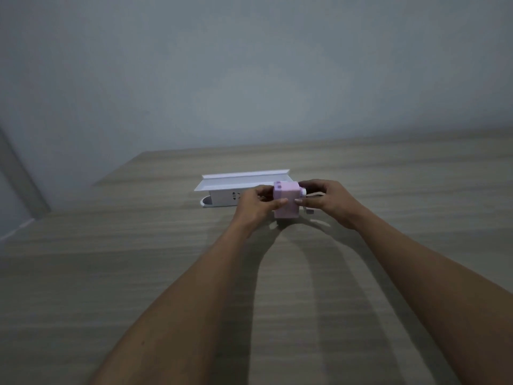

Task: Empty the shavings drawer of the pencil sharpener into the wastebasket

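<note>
Holding the pink pencil sharpener (286, 200) between both hands, we have it just above the wooden table (138, 273), a little past the middle of the tabletop toward twelve o'clock from our body. Our left hand (254, 205) is clamped on the sharpener's nine o'clock face, thumb laid across the near side, and our right hand (323, 200) closes on the three o'clock end, where a pale crank or knob pokes out between the fingers. The sharpener's long axis runs roughly from nine to three, so each hand sits at one end of it and neither is clearly nearer. We cannot make out the shavings drawer as a separate part; the picture is too soft to show a seam or which face it slides from, and nothing looks pulled out yet. Just behind the sharpener, at about eleven o'clock, lies a white box-like container (236, 184) with an open flap, its length also running nine to three; we cannot say whether it serves as the wastebasket. We judge that the coming move depends on one hand bracing the body while the other draws the drawer along its own sliding line.
</note>
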`<state>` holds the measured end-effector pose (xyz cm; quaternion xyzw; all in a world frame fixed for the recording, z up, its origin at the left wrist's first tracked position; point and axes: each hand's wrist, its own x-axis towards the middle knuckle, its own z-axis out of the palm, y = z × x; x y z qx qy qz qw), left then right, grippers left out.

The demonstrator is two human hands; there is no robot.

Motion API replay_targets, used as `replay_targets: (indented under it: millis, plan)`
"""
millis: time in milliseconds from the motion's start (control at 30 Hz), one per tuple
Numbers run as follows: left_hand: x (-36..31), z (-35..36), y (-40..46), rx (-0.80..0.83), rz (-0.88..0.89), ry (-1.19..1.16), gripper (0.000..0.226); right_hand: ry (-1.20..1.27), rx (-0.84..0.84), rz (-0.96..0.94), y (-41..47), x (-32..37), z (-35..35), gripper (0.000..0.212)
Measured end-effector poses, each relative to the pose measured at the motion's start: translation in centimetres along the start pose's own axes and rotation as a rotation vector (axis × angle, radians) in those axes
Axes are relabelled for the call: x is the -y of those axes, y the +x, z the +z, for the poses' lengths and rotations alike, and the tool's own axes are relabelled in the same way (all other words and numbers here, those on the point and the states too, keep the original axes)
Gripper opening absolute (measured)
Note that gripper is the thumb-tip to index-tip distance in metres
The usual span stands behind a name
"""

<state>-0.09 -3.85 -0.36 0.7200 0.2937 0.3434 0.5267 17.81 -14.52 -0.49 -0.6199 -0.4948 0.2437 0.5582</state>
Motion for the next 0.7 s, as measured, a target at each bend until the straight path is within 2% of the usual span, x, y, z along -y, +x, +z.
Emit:
replay_targets:
  millis: [300, 567, 700]
  plan:
    - [2.1, 1.2, 3.5, -0.064, -0.028, -0.012, 0.05, 0.028, -0.076, 0.024, 2.8, -2.4, 0.3, 0.064]
    - [3.0, 1.3, 4.0, -0.119, 0.002, -0.01, 0.053, 0.144, -0.1, 0.07, 3.0, -3.1, 0.9, 0.061]
    - [2.8, 0.5, 4.2, -0.106, -0.021, 0.074, 0.053, 0.026, -0.145, 0.051, 3.2, -2.6, 0.6, 0.074]
